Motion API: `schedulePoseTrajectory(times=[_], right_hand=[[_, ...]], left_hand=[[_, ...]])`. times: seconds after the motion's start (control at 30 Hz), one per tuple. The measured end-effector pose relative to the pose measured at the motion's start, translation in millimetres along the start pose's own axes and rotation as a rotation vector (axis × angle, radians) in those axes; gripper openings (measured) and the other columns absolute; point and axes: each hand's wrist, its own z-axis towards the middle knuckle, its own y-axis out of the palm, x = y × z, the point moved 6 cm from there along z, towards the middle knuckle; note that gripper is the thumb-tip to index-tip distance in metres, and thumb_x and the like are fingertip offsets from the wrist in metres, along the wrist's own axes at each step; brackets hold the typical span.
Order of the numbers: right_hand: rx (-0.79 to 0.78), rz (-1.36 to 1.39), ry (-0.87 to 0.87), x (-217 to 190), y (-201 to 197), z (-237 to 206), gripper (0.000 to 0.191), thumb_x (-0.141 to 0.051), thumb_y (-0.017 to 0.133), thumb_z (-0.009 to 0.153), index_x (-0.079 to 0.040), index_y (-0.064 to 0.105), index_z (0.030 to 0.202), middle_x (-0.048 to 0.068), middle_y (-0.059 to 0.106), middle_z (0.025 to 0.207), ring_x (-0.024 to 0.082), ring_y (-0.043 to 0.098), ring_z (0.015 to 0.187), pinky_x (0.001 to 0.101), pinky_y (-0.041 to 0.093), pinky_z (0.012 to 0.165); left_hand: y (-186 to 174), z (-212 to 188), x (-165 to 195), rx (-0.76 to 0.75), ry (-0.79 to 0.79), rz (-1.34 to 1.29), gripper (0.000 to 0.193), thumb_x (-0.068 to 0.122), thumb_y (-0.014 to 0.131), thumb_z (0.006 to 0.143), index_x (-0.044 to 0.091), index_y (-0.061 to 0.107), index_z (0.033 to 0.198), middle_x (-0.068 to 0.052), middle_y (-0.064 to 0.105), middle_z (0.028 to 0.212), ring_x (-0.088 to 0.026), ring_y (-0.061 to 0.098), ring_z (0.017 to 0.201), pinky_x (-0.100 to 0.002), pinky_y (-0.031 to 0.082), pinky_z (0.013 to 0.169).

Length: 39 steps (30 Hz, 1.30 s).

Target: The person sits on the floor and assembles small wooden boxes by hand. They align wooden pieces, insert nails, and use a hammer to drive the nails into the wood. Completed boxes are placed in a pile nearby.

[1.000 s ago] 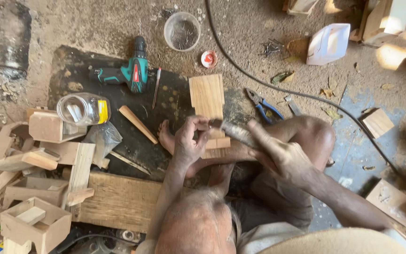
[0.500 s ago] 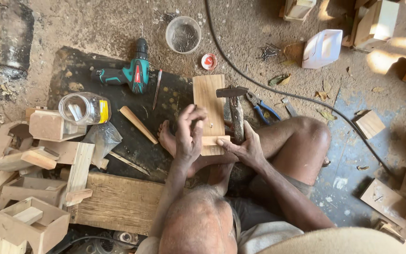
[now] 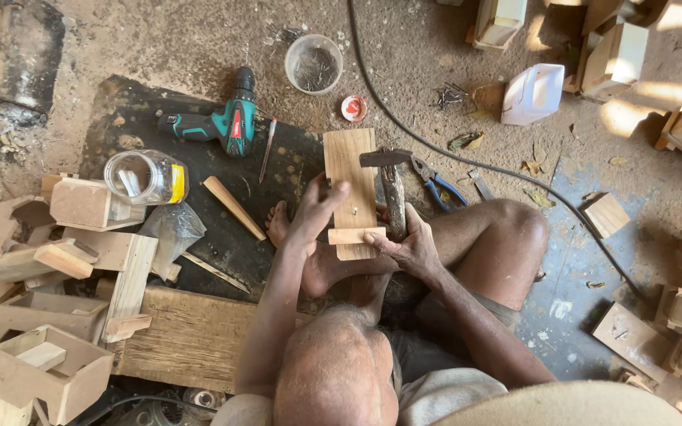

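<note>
Two pieces of wood are being joined — a small strip (image 3: 355, 235) is lying across the near end of a pale board (image 3: 350, 177), the left hand (image 3: 315, 214) pinching it in place, the right hand (image 3: 409, 241) clamped on a hammer (image 3: 389, 189) beside the board. Whether any nail is driven yet I cannot tell. Pliers (image 3: 434, 183) are crowding the right edge — the dark mat (image 3: 151, 126) to the left is offering more room.

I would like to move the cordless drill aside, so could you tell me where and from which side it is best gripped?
Grip the drill by its teal handle, coming from above. It lies flat on its side on the dark mat, so the handle is exposed with open space around it. The pencil lies close on one side, so avoid approaching from there.
</note>
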Motion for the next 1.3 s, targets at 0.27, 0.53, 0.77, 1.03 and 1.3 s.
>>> schedulePoseTrajectory(times=[0.27,0.53,0.77,1.03,1.3], right_hand=[[0.034,-0.143,0.026,13.6,-6.6,0.0,0.063,-0.038,0.085,0.085,0.000,0.062,0.129,0.007,0.072,0.096,0.010,0.066,0.087,0.0286,0.058,0.076],[-0.143,-0.364,0.160,-0.3,-41.9,-7.7,0.058,-0.044,0.059,0.098,-0.007,0.043,0.140,0.005,0.072,0.080,0.017,0.073,0.064,0.0353,0.063,0.056],[-0.340,-0.711,-0.325,-89.0,-75.1,-17.9,0.075,-0.028,0.062,0.100,-0.014,0.024,0.164,0.019,0.076,0.101,0.032,0.075,0.076,0.0440,0.059,0.068],[-0.434,-0.749,-0.305,-102.3,-62.3,-16.7,0.066,-0.025,0.058,0.103,-0.014,0.029,0.162,0.017,0.075,0.110,0.027,0.074,0.070,0.0396,0.062,0.067],[-0.201,-0.569,-0.409,-114.5,-92.9,-28.3,0.067,-0.018,0.056,0.106,-0.007,0.023,0.164,0.012,0.074,0.096,0.018,0.074,0.069,0.0365,0.062,0.062]], left_hand=[[18.9,22.9,6.7,-0.052,0.331,-0.125,0.135,0.066,0.081,0.066,0.016,0.003,0.164,-0.023,0.028,0.164,-0.037,0.055,0.136,-0.057,0.057,0.101],[21.5,27.1,10.9,-0.001,0.497,-0.104,0.128,0.060,0.084,0.073,0.020,0.007,0.167,-0.026,0.040,0.161,-0.038,0.055,0.139,-0.050,0.060,0.102],[24.2,26.0,8.7,-0.044,0.544,-0.172,0.123,0.060,0.081,0.073,0.024,0.007,0.164,-0.023,0.021,0.169,-0.041,0.047,0.144,-0.053,0.063,0.096],[23.5,37.6,2.1,-0.008,0.665,-0.068,0.119,0.058,0.080,0.086,0.024,0.003,0.169,-0.027,0.023,0.173,-0.045,0.040,0.151,-0.055,0.057,0.105],[25.6,39.2,3.5,0.024,0.589,-0.058,0.125,0.060,0.080,0.077,0.017,0.004,0.166,-0.028,0.057,0.144,-0.037,0.069,0.122,-0.048,0.067,0.091]])
